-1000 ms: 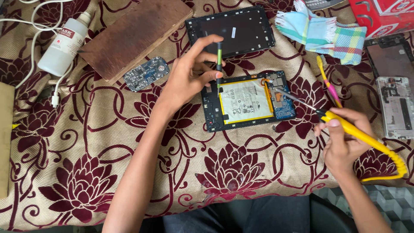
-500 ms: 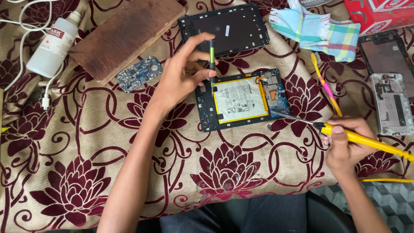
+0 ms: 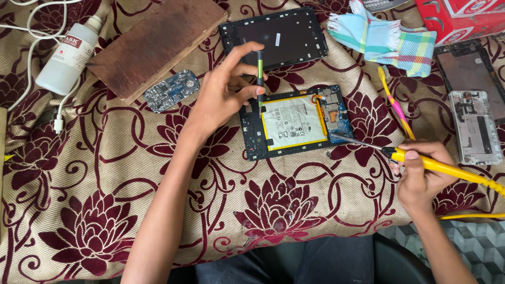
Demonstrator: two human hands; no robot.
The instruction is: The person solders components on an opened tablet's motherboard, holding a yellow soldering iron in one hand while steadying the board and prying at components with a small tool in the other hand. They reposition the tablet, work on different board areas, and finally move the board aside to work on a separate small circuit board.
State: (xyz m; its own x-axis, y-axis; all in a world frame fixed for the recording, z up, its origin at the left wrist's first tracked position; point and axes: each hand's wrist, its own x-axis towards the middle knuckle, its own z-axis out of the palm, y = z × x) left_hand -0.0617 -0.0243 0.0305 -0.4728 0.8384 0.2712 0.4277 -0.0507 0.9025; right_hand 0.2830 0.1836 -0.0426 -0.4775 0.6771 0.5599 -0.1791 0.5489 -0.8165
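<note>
Floral maroon cloth [image 3: 294,210] | opened tablet with white battery [image 3: 294,122] centre | left hand [image 3: 221,100] pinches green tweezers [image 3: 260,79] at tablet's top-left edge | right hand [image 3: 421,173] clasps yellow soldering iron [image 3: 442,165], tip on tablet's right side; keep your tip steady, off the battery.

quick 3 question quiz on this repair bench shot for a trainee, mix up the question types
1. True or false: the left hand holds a slim green and black tool upright at the left edge of the opened tablet.
2. What does the right hand hold?
A. the white bottle
B. a yellow-handled soldering iron
C. the checked cloth
3. Fill in: the tip of the iron points at the tablet's blue ____.

Key
1. True
2. B
3. circuit board
</note>
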